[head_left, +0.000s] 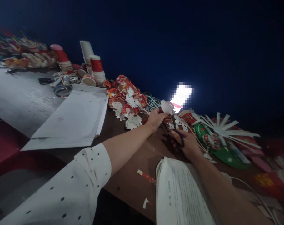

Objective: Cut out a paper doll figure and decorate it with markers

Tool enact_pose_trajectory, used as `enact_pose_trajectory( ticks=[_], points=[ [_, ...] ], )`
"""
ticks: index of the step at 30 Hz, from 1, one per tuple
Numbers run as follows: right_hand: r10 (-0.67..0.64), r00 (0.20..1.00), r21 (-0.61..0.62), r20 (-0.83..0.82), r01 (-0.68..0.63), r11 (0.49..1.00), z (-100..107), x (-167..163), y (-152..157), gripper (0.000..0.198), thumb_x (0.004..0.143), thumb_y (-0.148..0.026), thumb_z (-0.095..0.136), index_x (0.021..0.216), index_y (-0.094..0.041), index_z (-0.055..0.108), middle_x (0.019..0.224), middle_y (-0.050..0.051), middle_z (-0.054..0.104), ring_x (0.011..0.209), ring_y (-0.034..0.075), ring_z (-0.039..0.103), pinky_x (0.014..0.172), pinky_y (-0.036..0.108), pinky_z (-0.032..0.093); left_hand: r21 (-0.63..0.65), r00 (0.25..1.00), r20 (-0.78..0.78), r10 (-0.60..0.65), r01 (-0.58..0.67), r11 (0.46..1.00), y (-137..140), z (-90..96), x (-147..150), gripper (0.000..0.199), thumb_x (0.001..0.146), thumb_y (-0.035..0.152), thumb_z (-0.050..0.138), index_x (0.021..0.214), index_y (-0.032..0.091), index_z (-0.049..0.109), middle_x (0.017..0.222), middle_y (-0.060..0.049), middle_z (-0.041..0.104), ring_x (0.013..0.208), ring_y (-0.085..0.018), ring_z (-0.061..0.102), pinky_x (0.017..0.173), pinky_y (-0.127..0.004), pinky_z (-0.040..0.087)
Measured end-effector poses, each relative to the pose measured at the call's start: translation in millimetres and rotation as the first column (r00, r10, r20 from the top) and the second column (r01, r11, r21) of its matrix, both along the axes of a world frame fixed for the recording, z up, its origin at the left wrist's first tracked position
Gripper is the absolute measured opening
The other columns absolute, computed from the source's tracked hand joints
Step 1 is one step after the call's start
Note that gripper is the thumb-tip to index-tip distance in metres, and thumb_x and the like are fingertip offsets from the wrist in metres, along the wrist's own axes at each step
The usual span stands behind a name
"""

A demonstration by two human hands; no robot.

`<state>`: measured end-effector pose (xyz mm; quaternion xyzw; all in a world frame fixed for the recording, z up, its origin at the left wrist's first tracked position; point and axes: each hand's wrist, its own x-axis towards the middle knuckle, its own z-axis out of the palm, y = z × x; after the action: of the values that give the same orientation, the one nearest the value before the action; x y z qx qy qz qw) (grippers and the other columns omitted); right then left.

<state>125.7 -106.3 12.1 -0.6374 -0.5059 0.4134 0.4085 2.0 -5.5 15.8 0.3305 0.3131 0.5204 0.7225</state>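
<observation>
My left hand [156, 118] pinches a small piece of white paper [166, 107] over the brown table [132, 156]. From the right, my right hand [185, 142] grips a pair of dark-handled scissors [179, 136]. Their blades point up and meet the edge of the paper; whether they are parted I cannot make out. Left of my hands lies a heap of red and white paper cut-outs [130, 97]. Beneath the scissors are paper scraps [179, 122], partly hidden by my hands.
An open booklet [176, 193] lies near the front edge. A flat white box lid [71, 115] and stacked paper cups [97, 70] stand left. At right, a white paper fan shape [220, 129] rests over a green round board [228, 159]. A blurred bright screen [182, 93] glows behind.
</observation>
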Motion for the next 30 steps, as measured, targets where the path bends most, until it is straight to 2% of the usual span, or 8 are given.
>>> enact_pose_trajectory(
  ticks=[8, 17, 30],
  points=[
    [0.003, 1.000, -0.008, 0.000, -0.003, 1.000, -1.2, 2.2, 0.5, 0.048, 0.068, -0.057, 0.073, 0.095, -0.018, 0.071, 0.056, -0.002, 0.060, 0.042, 0.008, 0.050, 0.038, 0.018, 0.038, 0.007, 1.000, 0.016, -0.009, 0.009, 1.000, 0.8, -1.8, 0.5, 0.012, 0.073, 0.008, 0.066, 0.082, 0.010, 0.059, 0.067, -0.002, 0.065, 0.062, -0.011, 0.064, 0.076, -0.032, 0.054],
    [0.005, 0.998, -0.027, -0.060, -0.006, 1.000, -6.5, 5.9, 1.0, 0.046, 0.072, -0.056, 0.070, 0.098, -0.018, 0.070, 0.057, -0.003, 0.058, 0.042, 0.008, 0.049, 0.036, 0.017, 0.036, 0.001, 1.000, 0.006, 0.003, -0.003, 1.000, 1.4, -0.8, 0.0, 0.011, 0.073, 0.007, 0.066, 0.075, 0.011, 0.056, 0.065, -0.001, 0.064, 0.062, -0.012, 0.064, 0.078, -0.033, 0.054],
    [0.006, 0.999, 0.003, 0.042, -0.006, 1.000, -0.8, 2.5, -0.1, 0.043, 0.074, -0.058, 0.067, 0.089, -0.018, 0.070, 0.055, -0.003, 0.057, 0.041, 0.008, 0.048, 0.035, 0.018, 0.035, 0.004, 0.999, 0.046, -0.018, 0.018, 1.000, 1.6, -1.3, -0.8, 0.012, 0.073, 0.006, 0.063, 0.080, 0.012, 0.055, 0.064, 0.000, 0.064, 0.059, -0.011, 0.064, 0.073, -0.030, 0.055]
  ],
)
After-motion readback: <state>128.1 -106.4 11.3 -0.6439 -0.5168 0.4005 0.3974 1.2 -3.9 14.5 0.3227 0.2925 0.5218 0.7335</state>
